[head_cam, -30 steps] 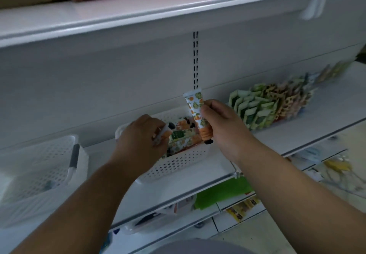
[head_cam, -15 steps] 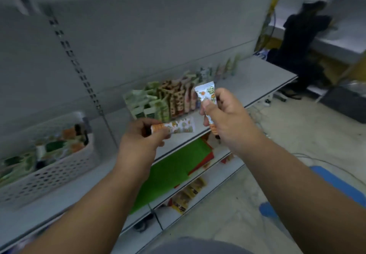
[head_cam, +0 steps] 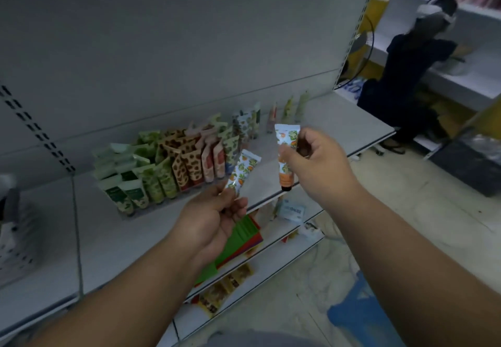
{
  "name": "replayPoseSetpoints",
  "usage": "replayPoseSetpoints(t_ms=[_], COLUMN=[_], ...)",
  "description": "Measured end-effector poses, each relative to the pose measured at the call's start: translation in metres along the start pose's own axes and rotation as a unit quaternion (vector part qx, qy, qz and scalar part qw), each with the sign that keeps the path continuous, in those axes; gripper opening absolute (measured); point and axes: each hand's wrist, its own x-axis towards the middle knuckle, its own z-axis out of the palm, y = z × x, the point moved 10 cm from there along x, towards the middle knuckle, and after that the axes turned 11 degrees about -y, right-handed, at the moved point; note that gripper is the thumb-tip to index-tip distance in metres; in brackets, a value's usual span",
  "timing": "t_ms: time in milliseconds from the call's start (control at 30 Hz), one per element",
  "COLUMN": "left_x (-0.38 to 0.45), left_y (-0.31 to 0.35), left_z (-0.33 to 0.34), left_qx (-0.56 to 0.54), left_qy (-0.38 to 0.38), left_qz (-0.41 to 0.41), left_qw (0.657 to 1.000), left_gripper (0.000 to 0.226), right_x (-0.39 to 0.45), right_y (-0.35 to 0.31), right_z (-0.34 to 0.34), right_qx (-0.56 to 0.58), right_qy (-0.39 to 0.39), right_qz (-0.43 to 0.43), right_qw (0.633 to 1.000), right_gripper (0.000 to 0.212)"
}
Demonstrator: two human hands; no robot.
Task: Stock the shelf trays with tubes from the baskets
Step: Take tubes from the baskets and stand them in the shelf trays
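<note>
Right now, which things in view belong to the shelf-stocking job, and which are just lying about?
Job:
- orange-patterned tube in the right hand
- matching orange-patterned tube in the left hand
- rows of stocked tubes
- white perforated basket

Lying about:
- green sheets on the lower shelf
- blue floor item

- You hold one orange-print tube (head_cam: 243,173) tilted in your left hand (head_cam: 214,219).
- Your right hand (head_cam: 314,162) pinches another tube (head_cam: 286,157) upright, cap down.
- Stocked tubes (head_cam: 173,168) stand in rows near the shelf's (head_cam: 113,238) back.

No legible text is found: print on the fruit-patterned plastic tubes (head_cam: 243,171) and the pale blue card (head_cam: 293,209) is too blurred.
</note>
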Motion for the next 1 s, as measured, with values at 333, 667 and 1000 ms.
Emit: replayPoseSetpoints(t_ms=[333, 667, 1000], left_x=[0.061, 0.089, 0.090], left_y=[0.007, -0.002, -0.003], left_z=[0.023, 0.024, 0.041], left_qx=[0.086, 0.217, 0.384], left_qy=[0.037, 0.223, 0.332], left_qz=[0.065, 0.184, 0.179], left_qw=[0.993, 0.932, 0.843], left_gripper=[0.016, 0.026, 0.024], right_x=[0.109, 0.199, 0.198], right_y=[0.020, 0.030, 0.036], right_z=[-0.024, 0.023, 0.041], right_qx=[-0.137, -0.223, -0.229], right_qy=[-0.041, -0.166, -0.189], right_qz=[-0.078, -0.248, -0.316], right_qw=[0.987, 0.928, 0.901], right_gripper=[0.011, 0.020, 0.022])
